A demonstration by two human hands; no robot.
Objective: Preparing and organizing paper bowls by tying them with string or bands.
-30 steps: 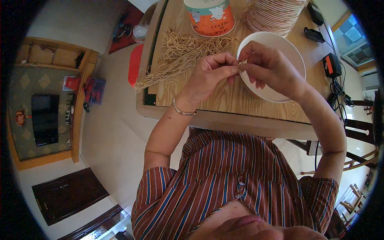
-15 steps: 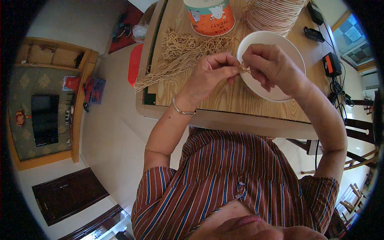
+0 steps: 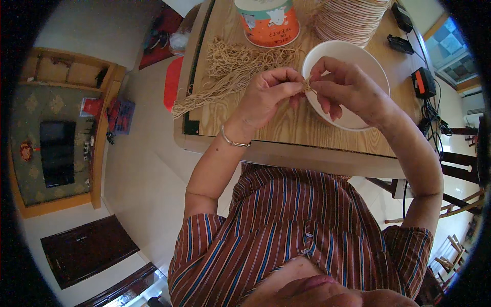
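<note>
Both hands meet over the left rim of a white round bucket (image 3: 365, 84). Between thumb and fingers, my left hand (image 3: 273, 94) pinches a short piece of tan twine (image 3: 308, 87), looped or knotted. My right hand (image 3: 348, 89) grips the same twine from the other side, thumb and forefinger together at the knot. The fingers partly cover the twine. A loose bundle of tan cords (image 3: 230, 71) lies on the wooden table to the left of my left hand.
Behind the bundle stands an orange and teal printed bucket (image 3: 271, 25). A stack of pale rings with thin red edges (image 3: 350, 20) is beside it. Black adapters and cables (image 3: 424, 84) lie along the table's right edge. A red stool (image 3: 173, 84) stands left of the table.
My right hand has turned and its fingertips have come closer to my left fingertips at the twine. The left hand stays nearly in place.
</note>
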